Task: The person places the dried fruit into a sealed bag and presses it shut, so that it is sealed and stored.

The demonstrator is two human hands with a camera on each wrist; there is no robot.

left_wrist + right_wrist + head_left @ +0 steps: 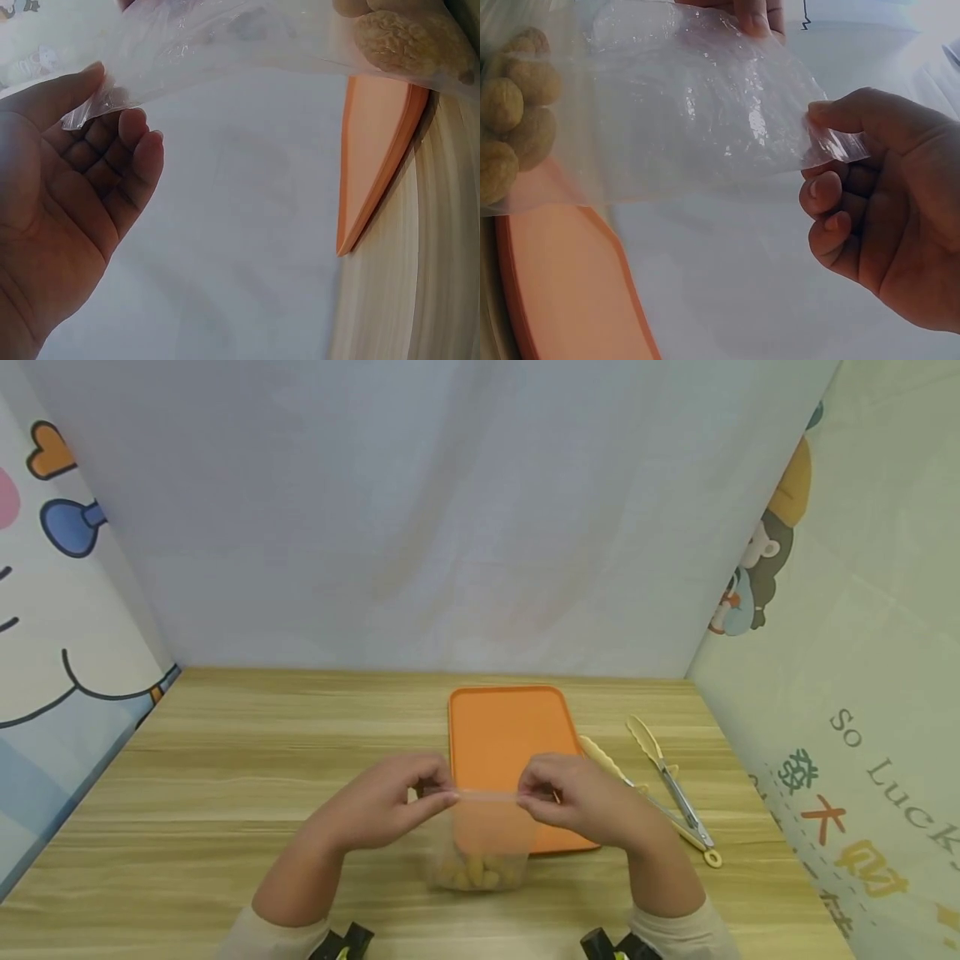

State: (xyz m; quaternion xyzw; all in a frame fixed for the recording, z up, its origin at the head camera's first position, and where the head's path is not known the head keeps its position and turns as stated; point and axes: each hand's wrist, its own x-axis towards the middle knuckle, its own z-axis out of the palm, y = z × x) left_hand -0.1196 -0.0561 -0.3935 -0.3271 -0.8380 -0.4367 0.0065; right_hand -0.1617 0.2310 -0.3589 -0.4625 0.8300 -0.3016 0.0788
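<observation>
Between my hands hangs a clear plastic bag (487, 831) with several brown, wrinkled, nut-like pieces (525, 112) gathered at its bottom. My left hand (397, 797) pinches one top corner between thumb and fingers. The opposite top corner is pinched by my right hand (573, 797), its other fingers curled below the plastic. The top edge is stretched straight from hand to hand. In the head view the bag overlaps the near part of an orange tray (510, 727), which shows through the plastic.
Right of the tray, tongs (682, 797) with cream-coloured tips lie spread on the wood-grain table (300, 718). A pale cloth (412, 527) hangs behind the table, and printed curtains (847, 652) flank it on both sides.
</observation>
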